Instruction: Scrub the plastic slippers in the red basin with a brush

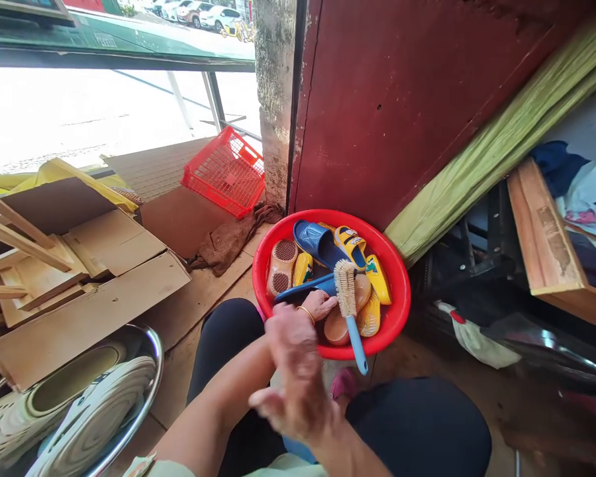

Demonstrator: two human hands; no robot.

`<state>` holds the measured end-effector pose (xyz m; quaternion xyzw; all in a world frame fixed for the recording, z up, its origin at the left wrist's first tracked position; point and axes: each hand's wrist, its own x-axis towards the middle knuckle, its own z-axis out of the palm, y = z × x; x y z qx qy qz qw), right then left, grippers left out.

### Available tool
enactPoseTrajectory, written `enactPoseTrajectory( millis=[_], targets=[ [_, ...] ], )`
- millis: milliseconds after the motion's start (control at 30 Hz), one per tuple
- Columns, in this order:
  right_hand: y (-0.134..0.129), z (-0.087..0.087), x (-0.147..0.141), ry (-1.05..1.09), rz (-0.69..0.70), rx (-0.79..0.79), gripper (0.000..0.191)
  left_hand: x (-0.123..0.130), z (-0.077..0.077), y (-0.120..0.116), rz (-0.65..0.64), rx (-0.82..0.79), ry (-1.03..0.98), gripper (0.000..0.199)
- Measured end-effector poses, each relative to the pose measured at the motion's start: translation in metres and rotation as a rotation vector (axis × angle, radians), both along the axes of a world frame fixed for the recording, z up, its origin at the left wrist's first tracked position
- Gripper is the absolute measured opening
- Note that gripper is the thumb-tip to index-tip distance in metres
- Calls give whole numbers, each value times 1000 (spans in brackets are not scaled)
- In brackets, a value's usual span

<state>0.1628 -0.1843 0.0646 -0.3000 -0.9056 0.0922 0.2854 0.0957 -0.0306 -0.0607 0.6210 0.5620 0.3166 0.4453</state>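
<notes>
A red basin between my knees holds several slippers. My left hand, with a bracelet at the wrist, reaches into it and grips a blue slipper; part of its grip is hidden. My right hand is raised in front of my left forearm, blurred by motion, thumb spread away from the fingers and nothing visible in it. Across the slippers lies a scrub brush, its blue handle hanging over the near rim. Around it are another blue slipper, a yellow slipper and a beige slipper.
A red plastic crate leans by the pillar, near a brown cloth. At left stands a cardboard box with wooden pieces, above a metal-rimmed stool bearing shoes. A dark red door rises behind the basin.
</notes>
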Motion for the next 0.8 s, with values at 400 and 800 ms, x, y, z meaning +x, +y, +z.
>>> enactPoseTrajectory(
  millis=[400, 800],
  targets=[
    [69, -54, 102, -379, -691, -308, 58, -9, 24, -4, 127, 36, -153, 47],
    [123, -51, 80, -636, -493, -278, 79, -41, 21, 24, 64, -129, -550, 36]
  ],
)
